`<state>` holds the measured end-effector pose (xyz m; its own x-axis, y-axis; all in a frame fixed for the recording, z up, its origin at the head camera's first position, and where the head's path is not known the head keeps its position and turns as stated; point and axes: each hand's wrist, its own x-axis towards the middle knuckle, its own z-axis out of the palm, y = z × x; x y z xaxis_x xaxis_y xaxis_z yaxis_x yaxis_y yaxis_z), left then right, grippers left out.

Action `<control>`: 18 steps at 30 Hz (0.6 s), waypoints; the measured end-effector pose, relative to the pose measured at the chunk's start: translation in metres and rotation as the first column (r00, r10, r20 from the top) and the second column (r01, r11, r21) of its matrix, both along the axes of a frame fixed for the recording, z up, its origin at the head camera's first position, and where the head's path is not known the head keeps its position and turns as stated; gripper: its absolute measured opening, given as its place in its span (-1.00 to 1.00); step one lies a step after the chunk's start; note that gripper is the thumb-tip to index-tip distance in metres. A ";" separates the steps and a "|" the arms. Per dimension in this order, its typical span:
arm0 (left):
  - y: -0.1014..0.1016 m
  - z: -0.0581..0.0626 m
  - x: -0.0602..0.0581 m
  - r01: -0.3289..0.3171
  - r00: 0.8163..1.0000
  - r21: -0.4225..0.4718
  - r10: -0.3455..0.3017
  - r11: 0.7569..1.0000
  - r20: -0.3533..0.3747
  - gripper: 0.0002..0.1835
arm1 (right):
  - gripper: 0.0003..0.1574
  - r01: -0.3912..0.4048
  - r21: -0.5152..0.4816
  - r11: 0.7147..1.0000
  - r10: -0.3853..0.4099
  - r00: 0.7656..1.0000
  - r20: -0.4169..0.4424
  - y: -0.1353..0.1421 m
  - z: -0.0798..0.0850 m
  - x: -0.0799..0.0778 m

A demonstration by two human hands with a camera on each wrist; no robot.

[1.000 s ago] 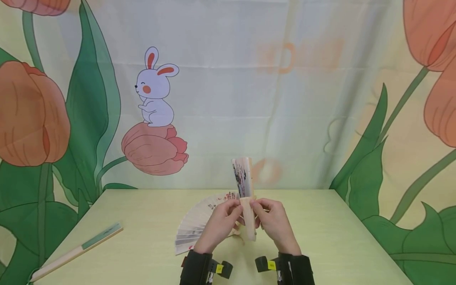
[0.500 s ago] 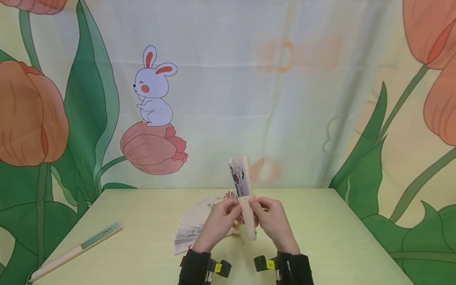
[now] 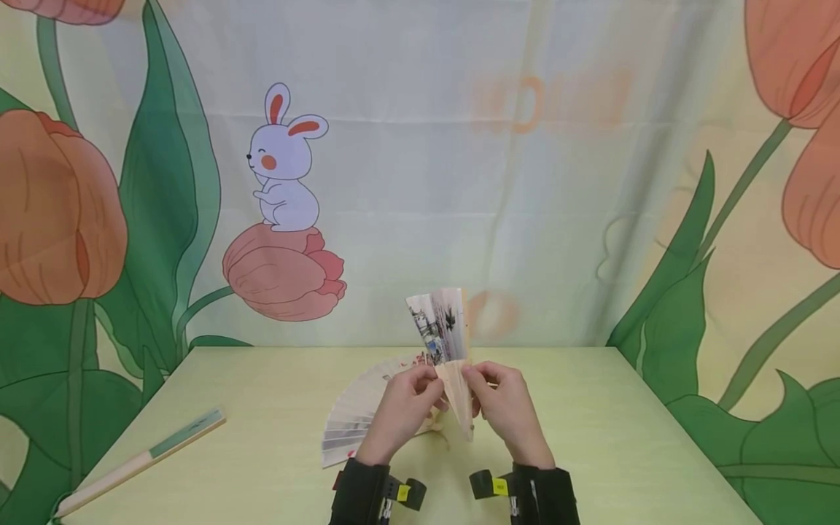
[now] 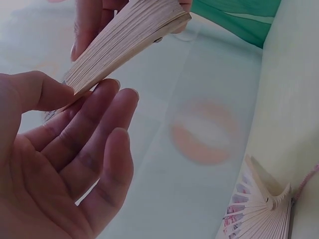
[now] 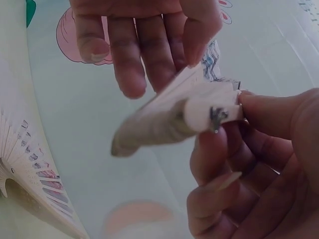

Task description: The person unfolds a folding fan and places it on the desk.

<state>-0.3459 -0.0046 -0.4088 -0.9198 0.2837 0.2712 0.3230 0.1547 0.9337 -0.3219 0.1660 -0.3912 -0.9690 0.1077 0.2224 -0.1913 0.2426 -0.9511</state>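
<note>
A partly spread folding fan with wooden ribs and a painted leaf stands upright between both hands, above the table. On its left edge, the left hand pinches the ribs between thumb and forefinger. The right hand pinches the right edge in the same way. In the left wrist view the fan's ribs lie close together near the pivot end. The right wrist view shows the ribs fanning apart. Behind the left hand, a second folding fan lies spread on the table, partly hidden.
A third folding fan, folded, with a green-blue leaf, lies at the table's left edge. The pale yellow table ends at a hanging cloth printed with tulips and a rabbit.
The held fan has gone from nearly folded to partly spread, its left edge swinging out to the left. Both hands stay almost in place, still pinching it.
</note>
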 end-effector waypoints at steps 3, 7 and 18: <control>-0.001 0.001 0.000 0.001 1.000 0.013 -0.001 1.000 0.001 -0.84 | -0.70 -0.003 -0.009 1.000 0.003 1.000 -0.001 0.000 0.001 0.000; -0.002 0.002 0.000 -0.001 1.000 0.036 0.001 0.999 0.017 -0.85 | -0.69 -0.008 -0.013 1.000 0.008 1.000 -0.004 -0.001 0.000 -0.001; -0.005 0.009 0.003 -0.007 0.999 0.070 0.004 0.998 0.039 -0.84 | -0.68 0.005 -0.053 0.999 -0.006 1.000 -0.010 0.001 0.002 -0.001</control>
